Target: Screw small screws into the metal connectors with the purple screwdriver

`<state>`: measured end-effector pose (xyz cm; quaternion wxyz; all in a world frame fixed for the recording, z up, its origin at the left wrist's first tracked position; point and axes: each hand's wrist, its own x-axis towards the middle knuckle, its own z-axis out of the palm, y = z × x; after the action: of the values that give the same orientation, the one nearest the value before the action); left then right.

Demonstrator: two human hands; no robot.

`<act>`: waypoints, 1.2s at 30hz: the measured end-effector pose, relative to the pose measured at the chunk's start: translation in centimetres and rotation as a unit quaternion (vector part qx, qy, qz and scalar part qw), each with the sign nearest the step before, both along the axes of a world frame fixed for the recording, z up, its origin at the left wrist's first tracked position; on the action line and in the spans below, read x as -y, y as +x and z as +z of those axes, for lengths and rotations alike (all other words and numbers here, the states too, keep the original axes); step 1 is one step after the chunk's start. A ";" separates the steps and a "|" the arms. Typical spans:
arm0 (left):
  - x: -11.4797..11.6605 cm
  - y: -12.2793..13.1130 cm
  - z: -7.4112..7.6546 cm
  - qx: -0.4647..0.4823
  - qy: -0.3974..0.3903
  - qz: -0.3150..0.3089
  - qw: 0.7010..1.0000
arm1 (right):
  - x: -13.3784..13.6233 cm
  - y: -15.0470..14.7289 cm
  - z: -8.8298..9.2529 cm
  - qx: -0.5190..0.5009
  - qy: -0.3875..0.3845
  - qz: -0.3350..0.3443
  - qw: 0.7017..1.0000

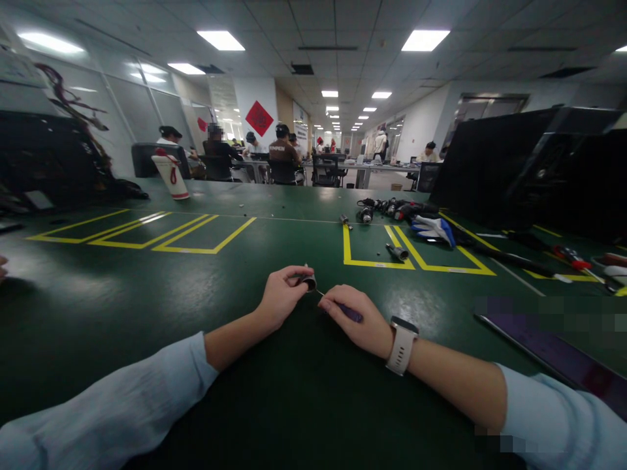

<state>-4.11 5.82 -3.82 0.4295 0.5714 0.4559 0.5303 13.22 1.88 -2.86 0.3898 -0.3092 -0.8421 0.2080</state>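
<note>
Both my forearms rest on a dark green table [147,294]. My left hand [281,295] pinches a small dark round metal part [308,281] between thumb and fingers, just above the table. My right hand [355,318], with a white watch on its wrist, is closed round a thin screwdriver with a purple handle [350,313]. The screwdriver's fine shaft reaches up and left to the small part.
Yellow tape boxes mark the table. A small grey part [398,251] lies in the right box. Behind it lie a blue and white glove [434,228] and several dark tools [392,209]. A white cup [171,174] stands far left. A tablet [553,349] lies at right. People sit at far desks.
</note>
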 end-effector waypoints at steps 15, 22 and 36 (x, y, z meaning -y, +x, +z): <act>0.2 0.1 0.2 -0.010 -0.005 0.012 1.000 | 0.0 -0.1 -0.1 -0.011 0.015 -0.027 0.999; 0.4 0.3 0.5 -0.006 -0.006 0.018 1.000 | 0.1 -0.2 -0.3 0.007 0.048 -0.033 0.998; 0.5 0.1 0.5 -0.038 -0.006 0.014 0.999 | 0.3 -0.2 -0.1 0.063 0.061 -0.022 0.996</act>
<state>-4.00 5.34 -3.36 0.4074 0.5826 0.4829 0.5113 13.06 1.59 -2.99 0.3583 -0.3161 -0.8691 0.1279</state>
